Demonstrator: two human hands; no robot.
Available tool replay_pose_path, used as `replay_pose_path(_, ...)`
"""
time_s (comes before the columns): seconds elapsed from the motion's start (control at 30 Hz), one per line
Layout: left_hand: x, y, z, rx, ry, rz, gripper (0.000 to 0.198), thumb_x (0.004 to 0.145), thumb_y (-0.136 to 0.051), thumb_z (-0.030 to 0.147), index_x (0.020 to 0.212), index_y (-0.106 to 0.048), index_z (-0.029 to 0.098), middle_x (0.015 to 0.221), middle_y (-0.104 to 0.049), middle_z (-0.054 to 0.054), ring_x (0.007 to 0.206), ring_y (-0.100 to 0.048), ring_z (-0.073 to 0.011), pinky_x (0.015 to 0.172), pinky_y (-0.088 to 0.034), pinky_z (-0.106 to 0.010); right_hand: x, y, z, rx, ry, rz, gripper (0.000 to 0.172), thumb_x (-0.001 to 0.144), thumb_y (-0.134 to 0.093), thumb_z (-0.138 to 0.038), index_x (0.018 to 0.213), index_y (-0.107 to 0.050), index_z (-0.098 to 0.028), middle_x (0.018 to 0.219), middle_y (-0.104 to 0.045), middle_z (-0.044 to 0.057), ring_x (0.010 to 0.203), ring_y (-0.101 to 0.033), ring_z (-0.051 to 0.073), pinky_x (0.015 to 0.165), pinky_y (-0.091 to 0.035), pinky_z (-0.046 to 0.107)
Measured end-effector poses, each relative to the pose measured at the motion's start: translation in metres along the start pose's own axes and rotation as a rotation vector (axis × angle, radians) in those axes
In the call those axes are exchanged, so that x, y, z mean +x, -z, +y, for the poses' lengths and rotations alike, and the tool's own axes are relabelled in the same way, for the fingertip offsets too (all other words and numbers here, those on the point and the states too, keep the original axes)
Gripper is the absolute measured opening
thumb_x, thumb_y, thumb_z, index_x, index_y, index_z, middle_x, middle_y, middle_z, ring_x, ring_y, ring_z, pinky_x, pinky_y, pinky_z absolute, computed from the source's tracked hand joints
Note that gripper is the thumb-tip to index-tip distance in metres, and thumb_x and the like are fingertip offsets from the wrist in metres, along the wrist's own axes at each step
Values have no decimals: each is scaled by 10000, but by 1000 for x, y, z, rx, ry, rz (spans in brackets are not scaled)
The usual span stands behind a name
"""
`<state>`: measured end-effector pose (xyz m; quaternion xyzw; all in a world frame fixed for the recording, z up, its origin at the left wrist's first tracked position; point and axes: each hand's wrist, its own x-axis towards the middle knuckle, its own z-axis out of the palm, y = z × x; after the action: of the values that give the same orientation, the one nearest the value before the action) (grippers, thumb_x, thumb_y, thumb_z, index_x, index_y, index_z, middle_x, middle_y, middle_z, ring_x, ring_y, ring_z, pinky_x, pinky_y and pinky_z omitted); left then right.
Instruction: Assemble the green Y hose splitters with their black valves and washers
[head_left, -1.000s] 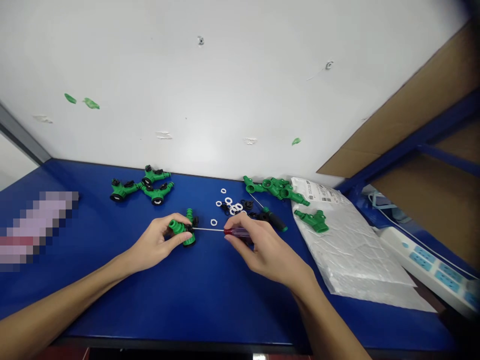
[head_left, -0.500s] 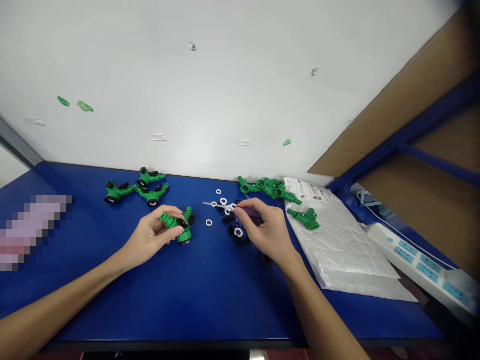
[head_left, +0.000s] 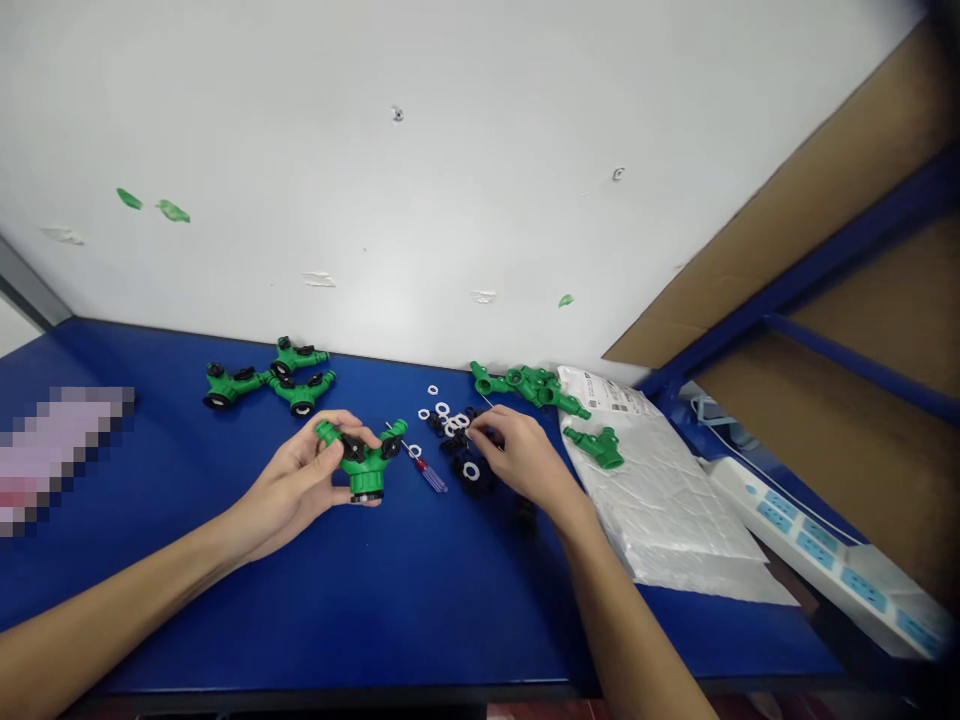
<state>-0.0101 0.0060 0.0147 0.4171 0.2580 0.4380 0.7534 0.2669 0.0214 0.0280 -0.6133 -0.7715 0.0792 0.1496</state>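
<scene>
On the desk (head_left: 300,610), my left hand (head_left: 292,478) grips the plastic hose splitter (head_left: 365,477): light, stiff, hold by the body. My right hand (head_left: 521,452) pinches narrow at the washers (head_left: 450,425); can't tell if holding.

My left forearm (head_left: 127,600) and right forearm (head_left: 622,620) are bare and slender, narrowing to thin wrists. My left hand (head_left: 296,490) and right hand (head_left: 525,460) are bare too, lean and long-fingered.

A scuffed white wall (head_left: 375,200) dotted with small green patches (head_left: 129,198) fills the upper frame above a deep blue counter (head_left: 300,620); at right, a blue metal shelf frame (head_left: 825,248) carries brown board panels (head_left: 825,150).
</scene>
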Motion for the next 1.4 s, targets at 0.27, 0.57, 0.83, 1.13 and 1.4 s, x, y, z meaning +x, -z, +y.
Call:
replay_pose_path(0.27,-1,-4,0,-56,57,16,161,922,-578,286,1067,-629,238,1093,-618,-69,823,-588,-195,689,-601,-442,4,-6,14,2,8,-186,97,839,-622,-169,889,-704,-177,898,-677,57,800,-611,177,700,-412,269)
replay_pose_path(0.57,-7,-10,-11,31,141,9,229,883,-638,375,1045,-589,221,1080,-676,-94,802,-619,-192,624,-535,-321,2,-7,10,103,9,-176,133,782,-565,-64,800,-653,-161,716,-647,19,644,-567,142,595,-393,247)
replay_pose_path(0.83,-9,-5,-16,266,138,-144,350,829,-708,352,1092,-525,211,1174,-661,-124,860,-638,-200,626,-479,-279,-1,-5,-18,882,-9,-13,215,783,-712,-358,816,-666,-150,733,-678,28,646,-630,145,622,-504,275)
replay_pose_path(1.13,-22,-17,-16,401,251,-356,392,892,-615,339,1259,-593,203,1171,-685,-130,761,-591,-145,670,-444,-281,-16,-14,-58,1191,132,-242,181,812,-717,-336,823,-737,-157,743,-673,33,633,-594,117,576,-485,238)
replay_pose_path(1.4,-18,-16,-14,322,218,-290,386,869,-643,357,1228,-655,217,1108,-740,-126,1040,-662,-275,847,-497,-380,-13,-10,-42,1141,210,-339,228,864,-670,-358,883,-765,-152,810,-691,57,596,-537,93,535,-463,218)
